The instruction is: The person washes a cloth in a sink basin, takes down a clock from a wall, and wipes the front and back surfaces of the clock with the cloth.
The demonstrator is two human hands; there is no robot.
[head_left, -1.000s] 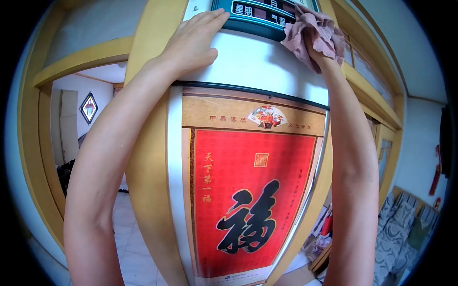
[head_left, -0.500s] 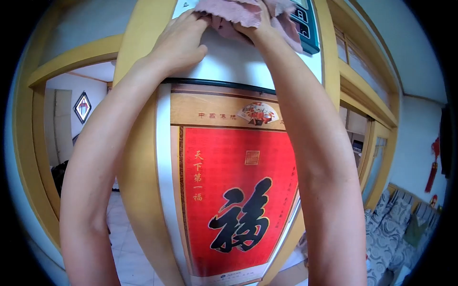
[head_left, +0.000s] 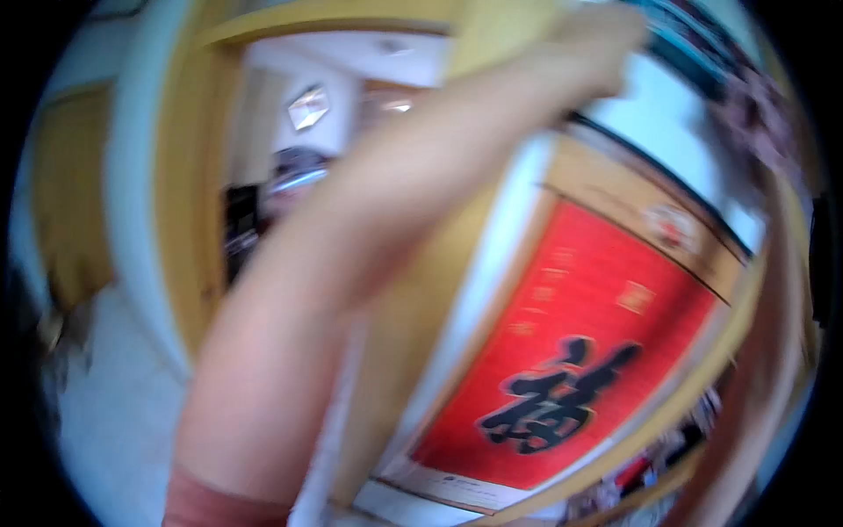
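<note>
The view is smeared by motion. My left hand (head_left: 601, 44) is raised at the lower left edge of a dark teal display panel (head_left: 689, 39) on the white wall section; its fingers are blurred. At the upper right, a pinkish cloth (head_left: 760, 119) lies over the panel's right end, at the top of my right forearm. The cloth hides most of my right hand, which is closed on it. Below both hands hangs a red calendar (head_left: 606, 299) with a large black character, tilted in the view.
A yellow wooden door frame (head_left: 189, 176) stands on the left, with a room, a diamond-shaped wall ornament (head_left: 307, 107) and dark items beyond. Pale floor (head_left: 118, 395) shows at lower left. Assorted items sit at lower right behind the wooden edge.
The view has swung left and tilted, so the panel and calendar appear further right. The cloth has moved from beside my left hand back to the panel's right end.
</note>
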